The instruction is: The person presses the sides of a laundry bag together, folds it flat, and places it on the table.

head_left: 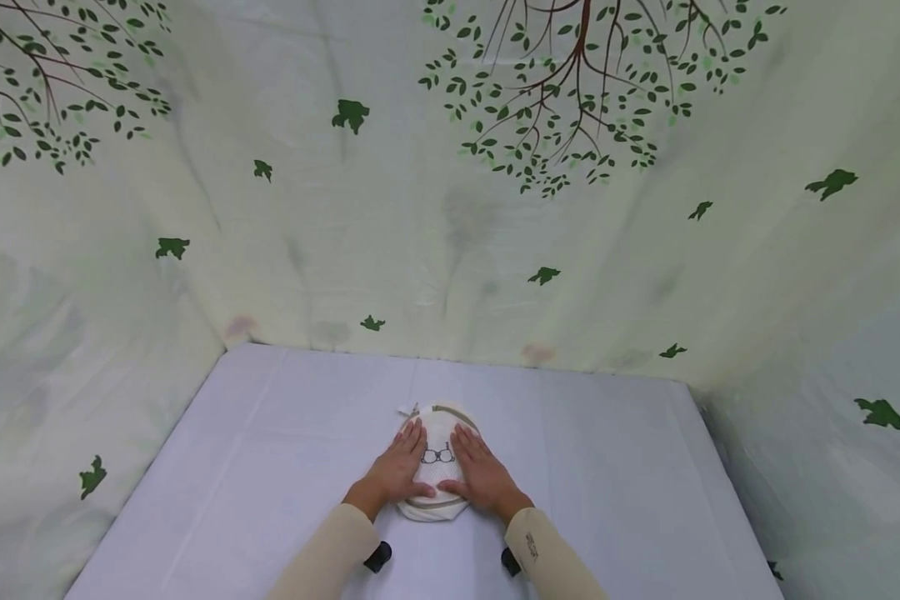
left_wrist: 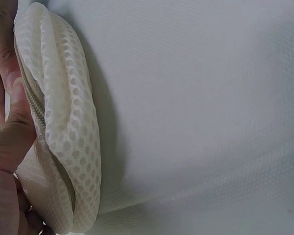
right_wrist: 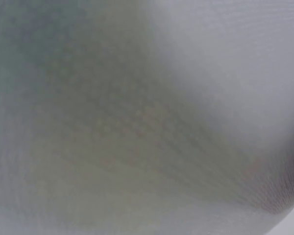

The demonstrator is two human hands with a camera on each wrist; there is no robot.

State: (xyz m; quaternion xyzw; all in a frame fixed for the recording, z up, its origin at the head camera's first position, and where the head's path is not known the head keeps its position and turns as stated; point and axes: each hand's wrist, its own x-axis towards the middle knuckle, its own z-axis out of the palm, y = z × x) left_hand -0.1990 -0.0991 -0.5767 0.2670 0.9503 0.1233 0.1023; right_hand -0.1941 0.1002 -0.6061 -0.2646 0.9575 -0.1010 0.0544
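Note:
A round white mesh laundry bag (head_left: 440, 433) lies on the table, with a print of black glasses (head_left: 437, 456) on its top and a beige zipper edge. My left hand (head_left: 399, 468) rests on the bag's left side, fingers straight and pointing forward. On the right side lies my right hand (head_left: 483, 473), flat in the same way, thumbs pointing toward each other. In the left wrist view, the thumb of the left hand (left_wrist: 12, 139) touches the bag (left_wrist: 71, 112) along its zipper (left_wrist: 34, 100); folded honeycomb mesh bulges beside it. The right wrist view is mostly blurred.
A white cloth covers the table (head_left: 615, 467). Pale curtains (head_left: 420, 250) with green leaf and branch prints hang behind it and along both sides. Black wrist pieces (head_left: 378, 557) show below the sleeves (head_left: 330, 554).

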